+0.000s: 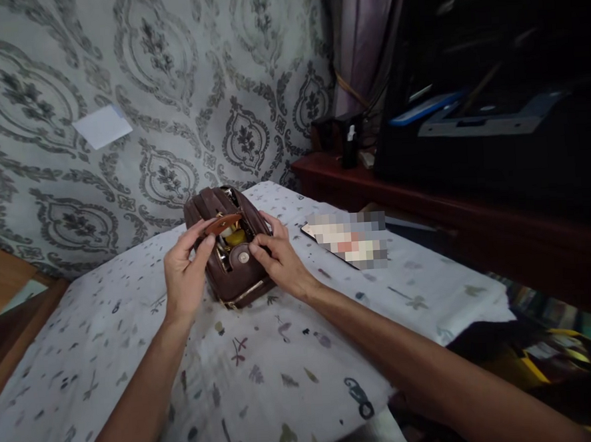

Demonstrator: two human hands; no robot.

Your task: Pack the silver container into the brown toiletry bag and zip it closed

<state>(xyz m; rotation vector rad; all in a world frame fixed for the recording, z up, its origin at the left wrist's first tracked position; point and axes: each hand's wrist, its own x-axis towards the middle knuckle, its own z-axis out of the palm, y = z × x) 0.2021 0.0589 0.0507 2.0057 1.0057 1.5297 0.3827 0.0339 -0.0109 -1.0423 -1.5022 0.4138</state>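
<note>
A brown leather pouch (239,288) stands on the table with its top open, small items showing inside, one of them yellow. My left hand (184,274) is at the pouch's left side, its fingertips pinching a tan leather pull tab (221,223) at the opening. My right hand (280,258) grips the pouch's right side, thumb by a round snap on the front.
A white cloth with small prints (265,376) covers the table. A flat blurred object (349,240) lies to the right of the pouch. A dark wooden shelf (424,200) with devices runs along the right. Patterned wallpaper with a white paper note (102,126) is behind.
</note>
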